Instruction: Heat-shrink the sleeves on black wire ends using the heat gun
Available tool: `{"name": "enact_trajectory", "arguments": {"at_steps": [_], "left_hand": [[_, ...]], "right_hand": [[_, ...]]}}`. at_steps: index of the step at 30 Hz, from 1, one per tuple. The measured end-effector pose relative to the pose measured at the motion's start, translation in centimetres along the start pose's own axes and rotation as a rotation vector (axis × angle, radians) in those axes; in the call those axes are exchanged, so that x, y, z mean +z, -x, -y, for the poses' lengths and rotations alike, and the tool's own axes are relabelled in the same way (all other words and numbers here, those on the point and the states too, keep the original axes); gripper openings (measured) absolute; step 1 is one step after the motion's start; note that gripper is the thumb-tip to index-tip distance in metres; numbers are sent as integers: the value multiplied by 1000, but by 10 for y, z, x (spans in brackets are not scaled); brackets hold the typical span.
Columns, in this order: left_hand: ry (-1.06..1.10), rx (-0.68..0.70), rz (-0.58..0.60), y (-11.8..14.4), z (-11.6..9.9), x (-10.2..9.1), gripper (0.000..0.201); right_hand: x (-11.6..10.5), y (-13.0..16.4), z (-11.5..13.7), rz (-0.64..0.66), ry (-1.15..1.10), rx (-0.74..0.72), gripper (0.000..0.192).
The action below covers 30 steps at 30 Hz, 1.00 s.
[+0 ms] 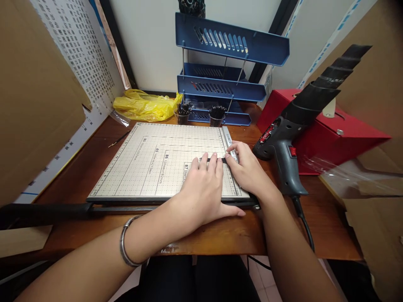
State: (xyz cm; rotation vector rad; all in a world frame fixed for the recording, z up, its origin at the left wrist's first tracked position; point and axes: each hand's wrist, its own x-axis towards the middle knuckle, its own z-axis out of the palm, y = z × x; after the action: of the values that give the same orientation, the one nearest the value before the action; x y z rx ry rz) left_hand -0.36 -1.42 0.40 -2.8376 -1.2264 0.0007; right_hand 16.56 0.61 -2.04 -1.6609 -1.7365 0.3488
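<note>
A paper cutter board (147, 163) with a printed grid lies on the wooden desk. My left hand (203, 191) rests flat on its right part, fingers together, fingertips pressing a thin black strip (206, 160). Beside it, my right hand (247, 167) sits at the board's right edge by the metal ruler (227, 140), its fingertips touching the strip's right end. A metal bracelet (126, 245) is on my left wrist.
A black heat gun (285, 142) lies right of the board, leaning on a red box (321, 134). Behind stand a blue tiered paper tray (220, 90), two small cups of black pieces (216, 114) and a yellow plastic bag (145, 105). Cardboard sheets flank both sides.
</note>
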Motion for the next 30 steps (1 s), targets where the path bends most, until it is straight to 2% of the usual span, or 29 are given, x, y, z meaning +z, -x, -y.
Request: {"name": "enact_trajectory", "arguments": {"at_steps": [7, 10, 16, 24, 30], "left_hand": [[7, 0, 4, 0, -1, -1, 134], [4, 2, 13, 0, 0, -3, 132], [-3, 5, 14, 0, 0, -3, 132], [7, -2, -3, 0, -1, -2, 134], [15, -6, 22, 0, -2, -3, 134]], "right_hand": [[4, -3, 0, -25, 19, 66, 34], [3, -2, 0, -19, 12, 54, 30], [4, -2, -1, -21, 12, 7, 10], [3, -1, 2, 8, -11, 15, 16], [3, 0, 3, 74, -12, 92, 17]]}}
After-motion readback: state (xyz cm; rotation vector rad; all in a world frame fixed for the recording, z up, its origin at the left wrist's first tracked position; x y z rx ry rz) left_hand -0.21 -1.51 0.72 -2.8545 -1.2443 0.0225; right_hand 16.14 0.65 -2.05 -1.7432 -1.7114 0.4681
